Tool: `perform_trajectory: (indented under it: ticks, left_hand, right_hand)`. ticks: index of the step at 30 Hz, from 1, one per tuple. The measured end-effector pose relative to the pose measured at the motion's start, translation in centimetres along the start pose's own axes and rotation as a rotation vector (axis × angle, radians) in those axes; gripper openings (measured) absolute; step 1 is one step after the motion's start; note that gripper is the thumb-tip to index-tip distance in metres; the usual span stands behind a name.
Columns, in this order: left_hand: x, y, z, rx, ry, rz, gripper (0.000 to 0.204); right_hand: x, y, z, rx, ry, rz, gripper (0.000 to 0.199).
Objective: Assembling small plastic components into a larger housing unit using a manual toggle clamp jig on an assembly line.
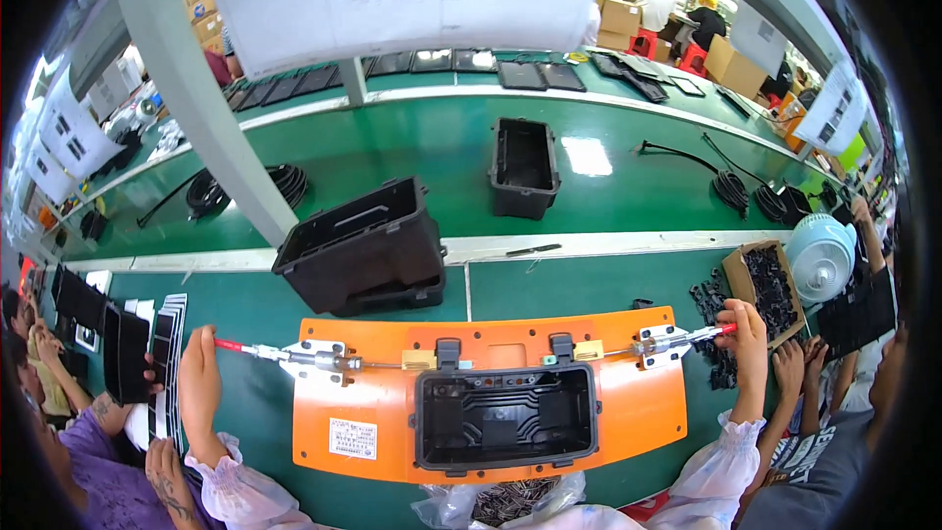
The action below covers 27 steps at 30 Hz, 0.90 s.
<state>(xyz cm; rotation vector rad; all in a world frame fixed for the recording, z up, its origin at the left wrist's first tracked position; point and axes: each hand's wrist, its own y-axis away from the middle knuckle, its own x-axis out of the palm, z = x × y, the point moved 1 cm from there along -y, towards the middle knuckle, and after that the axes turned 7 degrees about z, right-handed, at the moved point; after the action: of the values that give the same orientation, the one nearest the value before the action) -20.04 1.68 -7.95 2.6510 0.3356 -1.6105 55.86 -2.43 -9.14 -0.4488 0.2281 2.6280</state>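
An orange fixture board point(363, 432) lies in front of me with a black plastic box point(505, 458) set in it, its open side up. Push-pull toggle clamps with red handles are mounted at both ends of the board. My left hand point(200, 388) is closed at the outer end of the left clamp's red handle point(232, 344). My right hand point(748, 353) grips the red end of the right clamp point(677, 339). Each clamp's thin rod points inward to a brass-coloured block point(420, 359) near the box's two black latches point(448, 353).
Behind the board stand a large black case point(363, 250) and a smaller black bin point(525, 198). A carton of small black parts point(770, 285) sits at right beside a pale blue fan point(822, 260). A bag of metal pins point(510, 503) lies nearest me. Co-workers flank both sides.
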Motion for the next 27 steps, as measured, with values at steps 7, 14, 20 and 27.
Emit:
perform_trajectory:
  ticks: [7,14,20,27]
  left_hand:
    - [1.1,0.0,-21.4,0.667,-0.124,-0.342,0.033]
    - [16.4,-11.8,-36.4,1.16,-0.442,0.144,0.034]
    - [24.1,-17.8,-38.6,1.007,-0.619,0.258,0.031]
    - [16.5,-15.5,-39.9,1.027,-0.336,0.286,0.025]
  right_hand:
    - [13.9,9.6,10.5,-1.237,0.545,0.286,0.034]
    - [21.7,16.1,9.6,-1.282,0.688,0.797,0.039]
    - [22.4,16.2,9.0,-1.237,0.53,0.75,0.02]
    - [19.3,18.1,14.2,-1.48,0.623,0.506,0.031]
